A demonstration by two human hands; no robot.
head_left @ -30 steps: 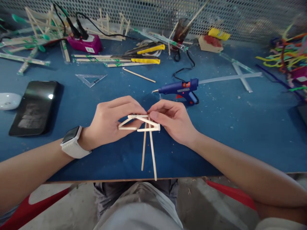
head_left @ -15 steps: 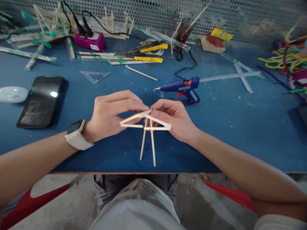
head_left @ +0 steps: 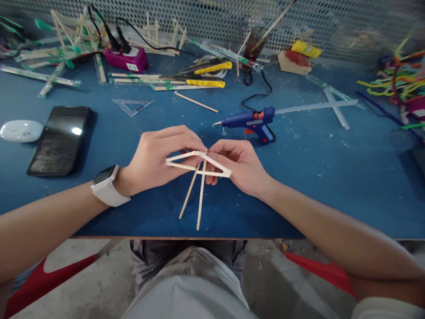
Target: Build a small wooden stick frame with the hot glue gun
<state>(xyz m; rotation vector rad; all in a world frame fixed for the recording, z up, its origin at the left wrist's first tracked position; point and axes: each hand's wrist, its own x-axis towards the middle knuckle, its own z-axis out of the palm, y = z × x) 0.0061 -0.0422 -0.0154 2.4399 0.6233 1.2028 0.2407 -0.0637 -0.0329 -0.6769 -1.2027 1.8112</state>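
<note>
by the lap, at six o'clock, a grey shirt (head_left: 186,288) was seen below the near edge of the blue counter (head_left: 299,195). above that edge a frame of thin wooden sticks (head_left: 214,164) was held in the air, its two long sticks (head_left: 201,195) angled down toward six and seven o'clock. from nine o'clock it was gripped by the closed fingers of the left hand (head_left: 159,155), a white-banded watch (head_left: 109,184) being worn on that wrist. from three o'clock it was pinched near its top joint by the closed fingers of the right hand (head_left: 245,166); the tips of both hands were brought close together there.

farther out from the frame, a blue glue gun (head_left: 249,120) was laid between one and two o'clock, its nozzle turned toward nine and a long clear glue stick (head_left: 312,106) fitted in its back. at nine o'clock a black phone (head_left: 59,141) was placed, with a white rounded object (head_left: 21,131) just beside it. a clear set square (head_left: 133,107) was set down between ten and eleven, and a loose stick (head_left: 195,102) at twelve.

beyond these, yellow-handled cutters (head_left: 206,83) were left at twelve, a purple power block (head_left: 125,58) was plugged with black leads at eleven, and colourful fuzzy stems (head_left: 395,82) were heaped at two.
</note>
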